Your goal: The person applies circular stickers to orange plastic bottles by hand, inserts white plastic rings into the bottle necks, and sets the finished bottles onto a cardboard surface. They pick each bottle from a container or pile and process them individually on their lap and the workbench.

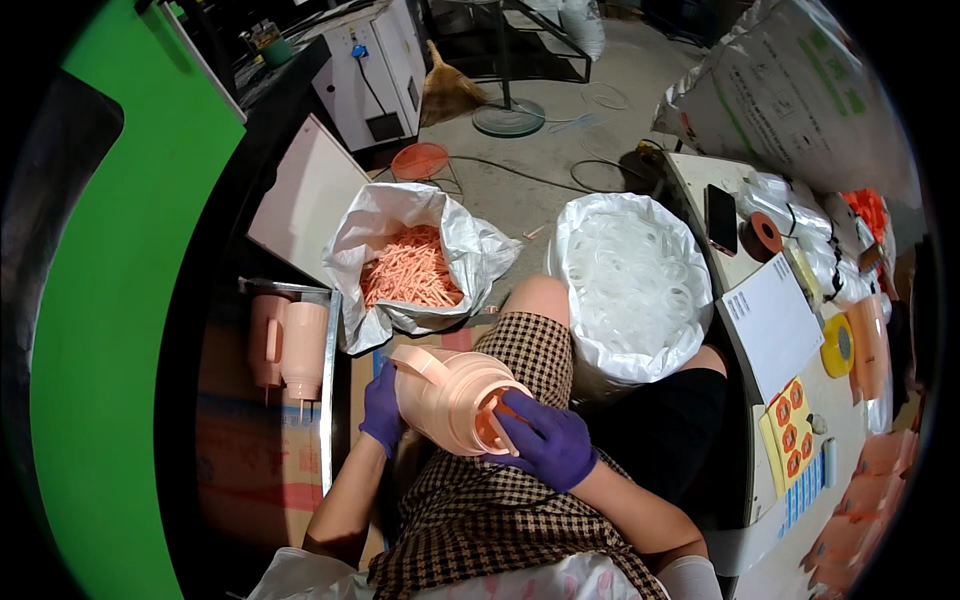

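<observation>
Hands in purple gloves hold a peach jug at centre frame, over the lap. The left hand cups its side, fingers curled against the wall, while the right hand has its fingers pressed into the open mouth. Above sit a bag of orange sticks and a bag of clear rings.

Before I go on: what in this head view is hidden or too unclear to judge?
- Inside of the peach jug: the right hand covers its mouth; what the fingers press in is hidden.
- Left hand: its fingers are behind the jug body.
- Clear pieces in the white bag: too small and blurred to tell their shape.
- Peach items at the right rim: cut off by the fisheye edge.
</observation>
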A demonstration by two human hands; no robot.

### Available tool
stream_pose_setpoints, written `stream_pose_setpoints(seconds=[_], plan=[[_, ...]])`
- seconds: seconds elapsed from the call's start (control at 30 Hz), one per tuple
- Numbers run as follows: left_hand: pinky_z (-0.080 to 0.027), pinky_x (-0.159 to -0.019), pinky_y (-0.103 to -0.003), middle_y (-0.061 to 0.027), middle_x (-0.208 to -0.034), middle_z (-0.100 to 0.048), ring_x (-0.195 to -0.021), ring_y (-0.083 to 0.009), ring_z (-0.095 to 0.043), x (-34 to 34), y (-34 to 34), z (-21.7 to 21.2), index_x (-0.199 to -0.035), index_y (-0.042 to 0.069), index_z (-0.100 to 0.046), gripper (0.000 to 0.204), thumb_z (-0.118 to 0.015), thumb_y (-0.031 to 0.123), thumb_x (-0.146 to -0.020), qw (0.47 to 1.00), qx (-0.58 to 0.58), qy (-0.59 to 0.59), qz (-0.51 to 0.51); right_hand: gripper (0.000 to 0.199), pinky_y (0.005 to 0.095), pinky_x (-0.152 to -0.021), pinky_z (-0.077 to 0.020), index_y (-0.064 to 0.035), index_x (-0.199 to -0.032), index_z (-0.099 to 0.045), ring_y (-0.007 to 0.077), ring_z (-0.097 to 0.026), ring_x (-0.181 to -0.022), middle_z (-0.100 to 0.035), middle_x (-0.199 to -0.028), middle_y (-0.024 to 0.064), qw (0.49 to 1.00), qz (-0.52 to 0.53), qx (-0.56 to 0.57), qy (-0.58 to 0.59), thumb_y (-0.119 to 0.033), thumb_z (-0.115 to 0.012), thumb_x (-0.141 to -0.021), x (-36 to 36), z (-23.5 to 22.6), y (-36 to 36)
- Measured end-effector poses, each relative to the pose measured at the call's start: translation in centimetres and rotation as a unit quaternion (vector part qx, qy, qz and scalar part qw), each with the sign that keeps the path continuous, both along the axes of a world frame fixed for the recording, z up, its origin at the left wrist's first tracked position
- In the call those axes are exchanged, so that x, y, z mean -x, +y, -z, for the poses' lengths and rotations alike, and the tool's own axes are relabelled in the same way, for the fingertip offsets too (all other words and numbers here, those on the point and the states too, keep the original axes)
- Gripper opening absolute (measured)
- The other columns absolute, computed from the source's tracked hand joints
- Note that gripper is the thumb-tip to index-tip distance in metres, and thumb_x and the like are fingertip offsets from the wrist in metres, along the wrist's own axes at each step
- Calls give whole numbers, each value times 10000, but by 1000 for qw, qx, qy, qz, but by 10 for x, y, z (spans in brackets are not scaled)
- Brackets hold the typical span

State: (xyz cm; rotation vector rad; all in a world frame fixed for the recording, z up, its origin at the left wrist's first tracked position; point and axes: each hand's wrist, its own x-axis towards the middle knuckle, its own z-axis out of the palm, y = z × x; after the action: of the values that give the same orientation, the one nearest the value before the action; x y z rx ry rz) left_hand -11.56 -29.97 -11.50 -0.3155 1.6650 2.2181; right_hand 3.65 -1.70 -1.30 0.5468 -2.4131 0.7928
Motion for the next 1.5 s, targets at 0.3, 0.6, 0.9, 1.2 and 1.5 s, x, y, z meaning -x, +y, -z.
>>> stream_pose_setpoints(seconds=[0.3, 0.6, 0.9, 1.2, 1.5], plan=[[-570, -820, -337, -109, -1064, -745, -928, -206, -720, 12, 5, -1, -1182, -9, -700, 526, -533, 476, -1063, 998, 62, -8, 31, 505, 346, -512, -517, -192, -1173, -695, 227, -655, -587, -675, -1236, 64, 999, -44, 4, 30, -467, -828, -771, 7, -3, 5], [-543, -908, -332, -115, -1203, -696, -1074, -198, -677, 15, 20, -37, -1293, -9, -627, 479, -527, 410, -1082, 990, 136, 16, 40, 379, 411, -509, -515, -220, -1045, -647, 305, -626, -519, -645, -704, 63, 986, 28, -11, -161, -503, -767, -824, 7, -10, 2], [-275, -1189, -594, -252, -1475, -470, -1395, -429, -445, -48, 66, -157, -1503, -42, -370, 1155, -890, 542, -653, 567, 496, 558, 348, 277, 437, -578, -540, -244, -1174, -615, 302, -705, -698, -675, -1023, 88, 970, 17, -85, -228, -309, -666, -909, 19, -5, -22], [-482, -995, -455, -154, -1220, -660, -1110, -340, -628, 36, 81, -135, -1203, 43, -645, 652, -913, 275, -655, 697, 421, 556, 167, 520, 440, -776, -577, -240, -1422, -566, 328, -705, -942, -578, -1432, 124, 995, -39, -57, -66, -154, -639, -915, 45, -32, 56], [-369, -1181, -434, -165, -1488, -497, -1361, -301, -510, 128, 21, -162, -1581, -25, -225, 1210, -953, 186, -637, 668, 359, 651, -39, 135, 429, -859, -526, -190, -898, -804, 272, -610, -1094, -627, -1120, 61, 860, 253, -297, -328, -260, -799, -783, 87, 16, 154]])
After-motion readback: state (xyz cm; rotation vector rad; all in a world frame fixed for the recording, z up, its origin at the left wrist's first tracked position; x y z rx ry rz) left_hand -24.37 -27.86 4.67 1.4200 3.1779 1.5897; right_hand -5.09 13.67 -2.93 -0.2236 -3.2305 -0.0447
